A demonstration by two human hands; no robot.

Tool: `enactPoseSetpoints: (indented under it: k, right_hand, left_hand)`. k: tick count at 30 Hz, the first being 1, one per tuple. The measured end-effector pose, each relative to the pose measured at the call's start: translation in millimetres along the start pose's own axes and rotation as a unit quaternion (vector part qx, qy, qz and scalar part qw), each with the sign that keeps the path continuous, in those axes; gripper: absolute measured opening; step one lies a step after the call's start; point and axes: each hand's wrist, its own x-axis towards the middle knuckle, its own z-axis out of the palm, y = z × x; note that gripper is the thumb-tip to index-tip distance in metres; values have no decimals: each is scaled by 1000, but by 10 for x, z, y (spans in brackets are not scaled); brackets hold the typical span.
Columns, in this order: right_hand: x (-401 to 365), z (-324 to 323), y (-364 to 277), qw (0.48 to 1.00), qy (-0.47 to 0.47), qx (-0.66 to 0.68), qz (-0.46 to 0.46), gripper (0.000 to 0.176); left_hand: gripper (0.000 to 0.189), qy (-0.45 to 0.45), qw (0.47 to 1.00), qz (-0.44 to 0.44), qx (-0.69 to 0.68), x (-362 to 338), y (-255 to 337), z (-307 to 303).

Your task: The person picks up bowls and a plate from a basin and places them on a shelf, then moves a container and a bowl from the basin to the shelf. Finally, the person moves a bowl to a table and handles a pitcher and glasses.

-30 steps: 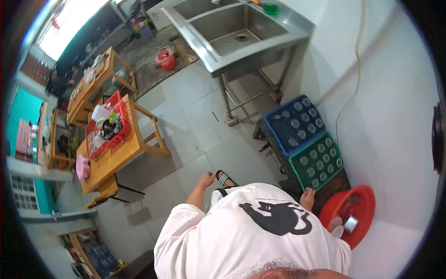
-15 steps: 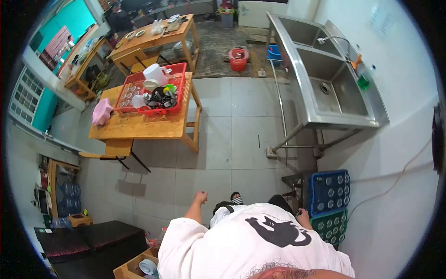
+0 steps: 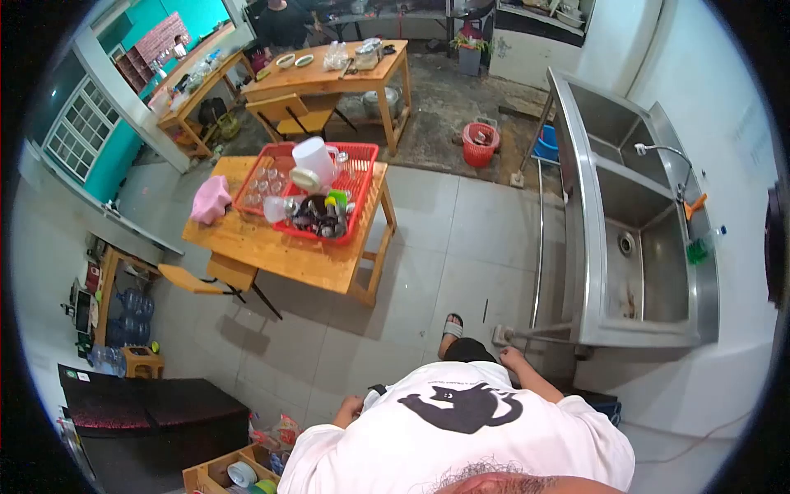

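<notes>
My left hand [image 3: 352, 405] hangs low beside my white shirt, its fingers loosely curled and touching nothing that I can see. Out in front on the other side, my right hand [image 3: 512, 357] is also curled, with no object showing in it. It appears just short of the front leg of the steel double sink [image 3: 591, 247], apart from it. Ahead and to the left stands a wooden table [image 3: 271, 255]. On it lie red plastic baskets [image 3: 362, 222] with glasses, a white jug [image 3: 314, 161] and dark utensils [image 3: 317, 216].
A yellow chair [image 3: 202, 280] is tucked at the table's near side. Farther back are a second wooden table [image 3: 354, 78], a red bucket [image 3: 479, 146] and a blue bucket [image 3: 546, 144]. A person [image 3: 284, 23] is at the back. A black chest [image 3: 152, 412] stands at left.
My view has turned and moved forward, with the sink and table now nearer. My right hand has swung forward and my left hand back. A sandalled foot has stepped ahead.
</notes>
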Motion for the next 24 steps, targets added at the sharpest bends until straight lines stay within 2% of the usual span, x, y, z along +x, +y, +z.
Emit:
enactPoseSetpoints:
  k: [2, 4, 6, 7, 9, 10, 12, 13, 15, 17, 18, 19, 21, 23, 24]
  right_hand:
    - [538, -294, -383, 999, -7, 46, -15, 36]
    - [918, -746, -838, 996, -15, 87, -27, 35]
    - [1108, -1297, -1320, 989, -23, 117, -88, 34]
    - [1383, -1410, -1409, 988, -22, 122, -88, 34]
    - [1873, -1554, -1504, 988, 32, 95, -117, 34]
    - [1993, -1628, -1527, 988, 31, 93, -115, 34]
    - [2253, -1837, -1599, 982, 75, 90, -145, 34]
    - [2361, -1924, -1611, 982, 79, 88, -145, 34]
    - [2475, -1984, -1559, 984, 47, 122, -122, 34]
    - [2483, -2135, -1533, 989, 14, 125, -72, 32]
    - [2709, -1994, -1338, 989, 7, 144, -45, 32]
    - [2929, -1844, -1066, 987, 0, 162, -17, 32]
    - [3030, -1821, -752, 991, 12, 131, -3, 28]
    - [2534, -2446, -1107, 979, -67, 154, 112, 34]
    - [2537, -2547, -1071, 990, -49, 106, 76, 34]
  left_hand:
    - [29, 15, 1000, -3, -6, -50, 452, -180]
    - [30, 37, 998, 6, -51, 183, 853, -302]
    - [31, 40, 991, 41, -123, 904, 1135, -405]
    - [32, 38, 977, 74, -194, 977, 1377, -543]
    - [33, 88, 964, 141, -209, 987, 1972, -755]
    - [33, 86, 964, 140, -211, 1015, 2229, -826]
    - [30, 117, 934, 217, -259, 1116, 2716, -924]
    - [30, 116, 933, 220, -261, 1151, 2909, -965]
    - [31, 89, 956, 185, -211, 1215, 3225, -1031]
    - [34, 60, 977, 158, -129, 1646, 3311, -1006]
    - [39, -3, 988, 141, -70, 1737, 3440, -1079]
    - [39, -5, 987, 142, -70, 1851, 3579, -1148]
    - [40, -49, 989, 138, 22, 2133, 3842, -1234]
    - [40, -50, 990, 130, 10, 2593, 4147, -1315]
    - [39, -47, 991, 124, 4, 2836, 4367, -1394]
